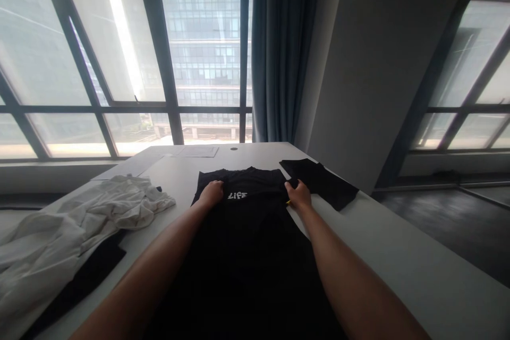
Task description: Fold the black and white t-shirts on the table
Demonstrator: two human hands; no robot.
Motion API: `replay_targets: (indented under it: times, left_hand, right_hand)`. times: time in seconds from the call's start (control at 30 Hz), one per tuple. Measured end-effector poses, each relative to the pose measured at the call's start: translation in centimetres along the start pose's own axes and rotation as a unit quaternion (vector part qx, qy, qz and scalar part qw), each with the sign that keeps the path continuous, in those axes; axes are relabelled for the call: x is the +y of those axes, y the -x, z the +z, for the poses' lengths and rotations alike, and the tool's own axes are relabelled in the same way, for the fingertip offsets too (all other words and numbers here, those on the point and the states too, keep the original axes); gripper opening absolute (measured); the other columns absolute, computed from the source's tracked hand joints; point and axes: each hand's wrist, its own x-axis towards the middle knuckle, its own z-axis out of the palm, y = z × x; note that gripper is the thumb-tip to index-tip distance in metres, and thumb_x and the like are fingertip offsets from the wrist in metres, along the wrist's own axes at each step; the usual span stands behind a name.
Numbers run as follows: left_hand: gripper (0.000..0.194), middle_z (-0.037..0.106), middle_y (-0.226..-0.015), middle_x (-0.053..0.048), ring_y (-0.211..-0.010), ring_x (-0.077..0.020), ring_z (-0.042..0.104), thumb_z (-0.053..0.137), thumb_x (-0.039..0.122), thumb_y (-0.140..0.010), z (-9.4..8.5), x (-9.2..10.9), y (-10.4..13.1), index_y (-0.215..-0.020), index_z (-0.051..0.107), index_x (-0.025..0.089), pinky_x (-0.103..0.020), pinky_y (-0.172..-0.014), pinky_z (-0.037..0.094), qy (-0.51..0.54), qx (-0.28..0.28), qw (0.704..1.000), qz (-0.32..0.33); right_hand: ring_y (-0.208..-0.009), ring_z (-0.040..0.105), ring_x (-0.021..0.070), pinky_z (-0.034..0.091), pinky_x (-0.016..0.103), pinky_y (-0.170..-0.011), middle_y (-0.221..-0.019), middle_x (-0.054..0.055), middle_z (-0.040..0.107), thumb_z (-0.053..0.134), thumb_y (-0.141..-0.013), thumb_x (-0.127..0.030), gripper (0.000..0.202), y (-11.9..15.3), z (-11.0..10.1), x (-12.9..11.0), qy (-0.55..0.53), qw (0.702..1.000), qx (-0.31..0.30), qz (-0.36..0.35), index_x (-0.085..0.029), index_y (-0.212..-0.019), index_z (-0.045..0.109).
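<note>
A black T-shirt [247,234] with white lettering lies spread on the white table in front of me, its collar at the far end. The lettering appears upside down from my side. At the left of the lettering, my left hand [213,192] is closed on the shirt's cloth, its fingers curled. My right hand [298,194] pinches dark cloth at the shirt's right edge, near the sleeve. Just below that hand shows a small yellow bit [288,202], too small to name. My forearms cover parts of the shirt's sides.
Crumpled white clothing [115,207] lies on the left, with a black cloth piece [95,265] beside it. A folded black garment [319,180] rests at the right edge of the table [398,255]. Papers [199,152] lie at the far end, before windows and a curtain [274,53].
</note>
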Motion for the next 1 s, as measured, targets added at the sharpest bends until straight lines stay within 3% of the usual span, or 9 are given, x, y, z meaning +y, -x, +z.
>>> replay_targets:
  times: [0.1,0.23,0.3,0.4,0.47,0.57,0.67,0.87,1.0]
  left_hand:
    - [0.039,0.068,-0.122,-0.014,-0.117,-0.0248,0.061,0.042,0.014,-0.092,-0.4,0.1,-0.2,-0.124,0.064,0.013,-0.032,-0.102,0.044,0.007,0.013,1.0,-0.006]
    - [0.045,0.062,-0.132,-0.015,-0.124,-0.0238,0.057,0.029,0.02,-0.1,-1.6,0.5,-0.7,-0.139,0.05,0.01,-0.034,-0.104,0.042,0.049,0.116,0.991,-0.053]
    - [0.045,0.061,-0.133,-0.014,-0.126,-0.0247,0.055,0.032,0.024,-0.1,-1.7,0.7,-0.7,-0.14,0.049,0.011,-0.035,-0.105,0.041,0.064,0.08,0.994,-0.049]
    - [0.041,0.061,-0.134,-0.009,-0.126,-0.0256,0.055,0.055,0.038,-0.092,-1.7,0.8,-0.7,-0.128,0.062,0.019,-0.031,-0.105,0.042,0.065,-0.068,0.996,0.007]
    - [0.045,0.059,-0.137,-0.005,-0.127,-0.0256,0.054,0.059,0.049,-0.087,-2.0,0.5,-0.9,-0.124,0.066,0.024,-0.03,-0.105,0.042,0.076,-0.114,0.99,0.039]
    - [0.052,0.056,-0.14,-0.005,-0.13,-0.0245,0.051,0.037,0.053,-0.096,-3.0,-0.7,-1.4,-0.131,0.061,0.022,-0.033,-0.108,0.039,0.095,-0.097,0.99,0.046]
    - [0.049,0.05,-0.146,-0.004,-0.137,-0.022,0.042,0.035,0.043,-0.097,-3.4,-2.7,-1.6,-0.137,0.055,0.022,-0.034,-0.114,0.031,0.069,-0.058,0.995,0.037]
    - [0.07,0.022,-0.16,-0.006,-0.148,-0.0279,0.016,0.037,0.062,-0.091,-1.4,-5.9,-0.4,-0.151,0.035,0.026,-0.046,-0.118,0.017,-0.021,-0.183,0.983,0.011]
    - [0.077,0.011,-0.162,-0.008,-0.148,-0.0325,0.007,0.03,0.073,-0.088,-1.2,-5.8,0.2,-0.153,0.029,0.031,-0.054,-0.115,0.013,-0.037,-0.189,0.981,0.01]
  right_hand:
    - [-0.101,0.065,0.0262,0.048,0.034,-0.089,-0.101,0.012,0.071,0.056,-0.084,-0.041,0.033,0.0,0.1,0.1,0.007,1.0,0.003,-0.007,-0.016,-0.103,0.067]
    - [-0.101,0.065,0.0255,0.048,0.033,-0.089,-0.101,0.012,0.071,0.056,-0.084,-0.041,0.033,-0.1,0.2,0.2,0.009,1.0,-0.004,-0.01,-0.017,-0.103,0.067]
    - [-0.102,0.065,0.0254,0.048,0.033,-0.09,-0.101,0.012,0.071,0.056,-0.084,-0.041,0.033,0.0,0.1,0.1,0.007,1.0,-0.01,-0.009,-0.017,-0.104,0.067]
    - [-0.103,0.065,0.0258,0.047,0.033,-0.091,-0.103,0.012,0.071,0.056,-0.084,-0.04,0.034,0.1,0.0,0.0,0.01,1.0,-0.012,-0.009,-0.016,-0.105,0.067]
    - [-0.103,0.065,0.0262,0.047,0.034,-0.09,-0.104,0.013,0.071,0.056,-0.084,-0.039,0.034,0.1,-0.1,0.0,0.012,1.0,-0.016,-0.012,-0.015,-0.106,0.067]
    - [-0.1,0.065,0.0264,0.048,0.034,-0.089,-0.103,0.013,0.071,0.055,-0.085,-0.04,0.034,0.1,-0.1,0.0,0.014,0.999,-0.023,-0.016,-0.015,-0.105,0.067]
    - [-0.101,0.065,0.0259,0.048,0.033,-0.088,-0.102,0.012,0.071,0.055,-0.084,-0.041,0.034,0.1,-0.1,0.1,0.018,1.0,-0.018,-0.018,-0.015,-0.104,0.067]
    - [-0.102,0.065,0.0268,0.048,0.033,-0.089,-0.102,0.012,0.071,0.056,-0.084,-0.039,0.033,0.2,-0.1,0.0,0.011,1.0,-0.012,-0.022,-0.016,-0.105,0.067]
    - [-0.104,0.064,0.0287,0.047,0.034,-0.09,-0.105,0.015,0.07,0.052,-0.087,-0.035,0.034,0.1,-0.5,-0.7,0.005,1.0,0.014,0.011,-0.013,-0.108,0.067]
